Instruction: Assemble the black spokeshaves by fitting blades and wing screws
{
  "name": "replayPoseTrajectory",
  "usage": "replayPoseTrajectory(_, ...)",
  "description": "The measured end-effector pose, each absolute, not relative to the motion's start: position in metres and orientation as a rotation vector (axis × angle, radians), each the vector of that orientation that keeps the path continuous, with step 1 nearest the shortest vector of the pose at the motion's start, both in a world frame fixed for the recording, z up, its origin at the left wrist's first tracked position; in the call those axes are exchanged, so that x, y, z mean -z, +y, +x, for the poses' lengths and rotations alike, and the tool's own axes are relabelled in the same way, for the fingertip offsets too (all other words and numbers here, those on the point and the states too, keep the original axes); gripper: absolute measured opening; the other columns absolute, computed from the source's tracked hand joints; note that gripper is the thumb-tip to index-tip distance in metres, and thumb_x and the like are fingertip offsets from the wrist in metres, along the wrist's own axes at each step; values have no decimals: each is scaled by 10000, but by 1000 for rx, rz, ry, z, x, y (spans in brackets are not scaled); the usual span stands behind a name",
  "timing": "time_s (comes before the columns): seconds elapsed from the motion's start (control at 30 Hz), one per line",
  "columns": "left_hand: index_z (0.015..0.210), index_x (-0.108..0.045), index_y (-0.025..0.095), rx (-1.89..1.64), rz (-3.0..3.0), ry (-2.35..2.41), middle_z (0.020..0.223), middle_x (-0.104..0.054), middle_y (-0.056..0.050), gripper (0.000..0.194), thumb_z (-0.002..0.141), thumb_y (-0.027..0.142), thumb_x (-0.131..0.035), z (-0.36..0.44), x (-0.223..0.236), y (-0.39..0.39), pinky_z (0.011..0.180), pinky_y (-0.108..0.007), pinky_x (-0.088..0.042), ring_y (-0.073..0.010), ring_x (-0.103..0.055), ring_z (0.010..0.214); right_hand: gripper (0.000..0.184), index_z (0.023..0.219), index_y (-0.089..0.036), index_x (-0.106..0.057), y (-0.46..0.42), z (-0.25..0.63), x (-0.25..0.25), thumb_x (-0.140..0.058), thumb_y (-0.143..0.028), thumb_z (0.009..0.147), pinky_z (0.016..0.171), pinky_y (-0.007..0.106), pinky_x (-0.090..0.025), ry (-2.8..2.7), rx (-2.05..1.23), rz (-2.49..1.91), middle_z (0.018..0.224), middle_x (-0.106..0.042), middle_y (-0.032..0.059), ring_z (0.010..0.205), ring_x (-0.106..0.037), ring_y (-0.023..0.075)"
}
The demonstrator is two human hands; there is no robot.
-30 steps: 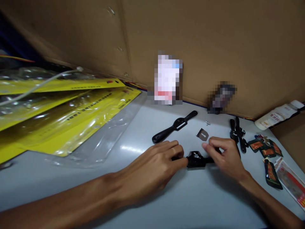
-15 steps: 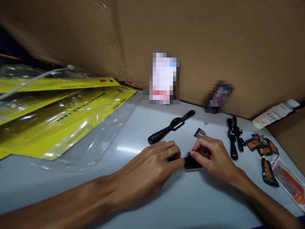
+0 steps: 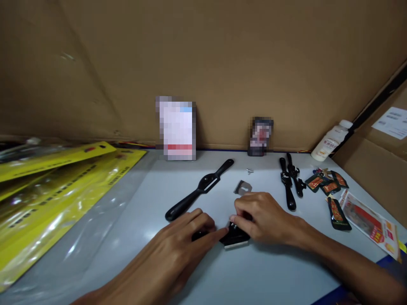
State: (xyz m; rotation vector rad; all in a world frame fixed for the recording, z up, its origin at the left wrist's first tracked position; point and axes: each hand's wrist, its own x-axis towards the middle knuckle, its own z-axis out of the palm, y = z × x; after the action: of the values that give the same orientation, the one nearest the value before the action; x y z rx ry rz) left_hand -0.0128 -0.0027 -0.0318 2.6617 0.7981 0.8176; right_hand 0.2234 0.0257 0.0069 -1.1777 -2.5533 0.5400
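Behind the pale tabletop (image 3: 270, 271) stands brown cardboard (image 3: 219, 63).

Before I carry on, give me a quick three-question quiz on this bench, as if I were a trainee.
1. What lies just beyond the right hand?
A) a yellow card
B) a slotted metal blade
C) a white bottle

2. True or false: the left hand and the right hand are both at the same black tool.

3. How many black two-handled tools lie side by side between the right hand and the dark packets?

Key: 1. B; 2. true; 3. two
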Motion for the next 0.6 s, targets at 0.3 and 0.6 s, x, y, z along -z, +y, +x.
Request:
replayPoseTrajectory(0.3, 1288, -679, 253, -803, 2617, 815, 1006, -661, -64, 429, 985, 20, -484, -12, 29, -5, 712, -300, -530, -207, -626, 880, 350, 633, -184, -634, 10, 219, -2, -562, -225, 973, 593, 344, -260, -2508, -327, -1347, 640, -658, 43, 569, -501, 157)
replayPoseTrajectory(0.6, 1339, -655, 252, -795, 2620, 826, 1036, -650, -71, 458, 987, 21, -477, -14, 28, -6, 728, -317, -518, -212, -620, 891, 409, 601, -187, -588, 13, 232, -16, -586, -247, 1006, 588, 316, -268, -2463, -524, -1142, 578, -529, -25, 551, -439, 115)
